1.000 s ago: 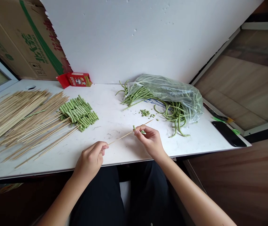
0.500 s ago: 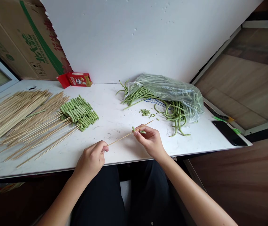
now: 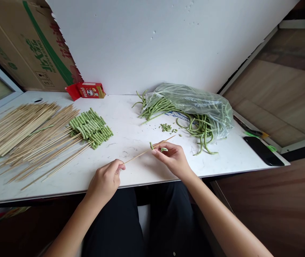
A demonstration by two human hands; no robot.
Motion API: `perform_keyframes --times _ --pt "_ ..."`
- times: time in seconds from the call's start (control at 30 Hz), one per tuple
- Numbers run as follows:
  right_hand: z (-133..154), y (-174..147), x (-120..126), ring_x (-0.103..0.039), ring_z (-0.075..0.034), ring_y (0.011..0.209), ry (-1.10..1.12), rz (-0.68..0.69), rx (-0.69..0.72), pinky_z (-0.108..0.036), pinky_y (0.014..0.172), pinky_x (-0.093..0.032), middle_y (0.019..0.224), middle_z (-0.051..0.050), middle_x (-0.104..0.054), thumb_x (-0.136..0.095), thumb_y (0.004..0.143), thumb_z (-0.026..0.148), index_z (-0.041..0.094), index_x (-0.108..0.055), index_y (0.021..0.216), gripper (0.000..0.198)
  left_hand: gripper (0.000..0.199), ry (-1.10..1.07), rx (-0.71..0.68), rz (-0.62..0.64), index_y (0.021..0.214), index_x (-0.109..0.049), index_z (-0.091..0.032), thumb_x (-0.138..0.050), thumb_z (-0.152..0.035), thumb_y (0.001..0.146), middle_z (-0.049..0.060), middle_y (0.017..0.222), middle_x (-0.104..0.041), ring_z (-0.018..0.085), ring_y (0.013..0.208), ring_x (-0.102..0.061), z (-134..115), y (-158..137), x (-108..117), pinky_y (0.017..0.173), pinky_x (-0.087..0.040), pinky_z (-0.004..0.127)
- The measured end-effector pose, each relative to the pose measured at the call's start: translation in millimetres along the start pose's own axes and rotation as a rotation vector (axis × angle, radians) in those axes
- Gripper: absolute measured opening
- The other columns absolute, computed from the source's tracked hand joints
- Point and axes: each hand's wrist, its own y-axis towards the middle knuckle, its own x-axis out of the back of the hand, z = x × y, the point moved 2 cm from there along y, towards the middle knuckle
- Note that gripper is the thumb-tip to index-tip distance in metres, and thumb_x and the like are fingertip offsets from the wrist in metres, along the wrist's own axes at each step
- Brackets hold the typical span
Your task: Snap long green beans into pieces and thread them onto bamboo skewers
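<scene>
My left hand (image 3: pixel 107 177) is closed around one end of a thin bamboo skewer (image 3: pixel 137 156) near the table's front edge. The skewer slants up to the right, and its pointed end sticks out past my right hand (image 3: pixel 171 157). With thumb and fingers my right hand pinches a short piece of green bean (image 3: pixel 151 145) at the skewer. Another cut piece shows among the right fingers. To the left lie finished skewers of bean pieces (image 3: pixel 90 127), packed side by side, their bare sticks pointing toward the lower left.
Many loose skewers (image 3: pixel 15 125) cover the table's left side. A plastic bag (image 3: pixel 189 98) of long beans (image 3: pixel 204 128) lies at the back right, with small bean bits (image 3: pixel 165 127) before it. A red box (image 3: pixel 92 90), a black phone (image 3: pixel 263 151) and a knife (image 3: pixel 248 127) also lie there.
Both hands keep nearly the same place and grip. The bean piece in my right fingers has tilted slightly, and the cut piece among the fingers shows more of its pale inside.
</scene>
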Motion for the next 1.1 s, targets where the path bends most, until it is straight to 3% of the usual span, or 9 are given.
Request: perform_keyframes --times 0.13,0.3,0.6,0.9,1.1 --pt "-2.1 12.8 37.0 -0.068 -0.024 0.091 -0.163 0.035 -0.032 -0.032 0.067 -0.052 0.102 -0.010 -0.077 -0.088 0.079 0.053 0.021 -0.083 0.106 0.043 0.022 0.015 0.015 -0.002 0.095 -0.060 -0.022 -0.042 -0.016 0.105 0.001 0.086 -0.077 0.017 0.073 -0.076 -1.1 1.7 0.0 0.065 -0.054 0.025" --pt "-8.0 23.2 72.9 -0.064 -0.027 0.089 -0.673 0.023 0.086 -0.041 0.079 -0.052 0.098 -0.012 -0.078 -0.076 0.092 0.048 0.022 -0.086 0.102 0.030 0.022 0.048 -0.019 -0.018 0.097 -0.062 -0.022 -0.043 -0.020 0.107 0.002 0.089 -0.079 0.017 0.077 -0.078 -2.3 1.5 -1.3 0.066 -0.057 0.025" --pt "-8.1 17.6 56.3 -0.058 -0.029 0.096 -0.807 0.127 0.177 -0.046 0.092 -0.047 0.097 -0.012 -0.072 -0.068 0.099 0.034 0.022 -0.083 0.101 0.019 0.019 0.111 -0.053 -0.039 0.101 -0.063 -0.021 -0.045 -0.020 0.107 0.003 0.092 -0.081 0.019 0.079 -0.080 -3.2 -0.5 -1.7 0.066 -0.060 0.025" --pt "-13.0 15.9 48.0 -0.054 -0.028 0.095 -0.931 0.151 0.278 -0.043 0.089 -0.047 0.097 -0.013 -0.067 -0.053 0.106 0.021 0.017 -0.070 0.095 0.020 0.019 0.109 -0.067 -0.058 0.101 -0.062 -0.022 -0.044 -0.021 0.107 0.004 0.093 -0.082 0.019 0.081 -0.081 -2.9 0.2 -2.5 0.069 -0.062 0.025" --pt "-13.6 18.4 52.7 -0.058 -0.030 0.099 -0.880 0.155 0.292 -0.045 0.090 -0.051 0.100 -0.013 -0.072 -0.060 0.103 0.023 0.022 -0.077 0.115 0.020 0.019 0.097 -0.061 -0.061 0.102 -0.063 -0.022 -0.045 -0.022 0.107 0.004 0.094 -0.082 0.019 0.082 -0.081 -2.3 -0.2 -2.9 0.070 -0.062 0.026"
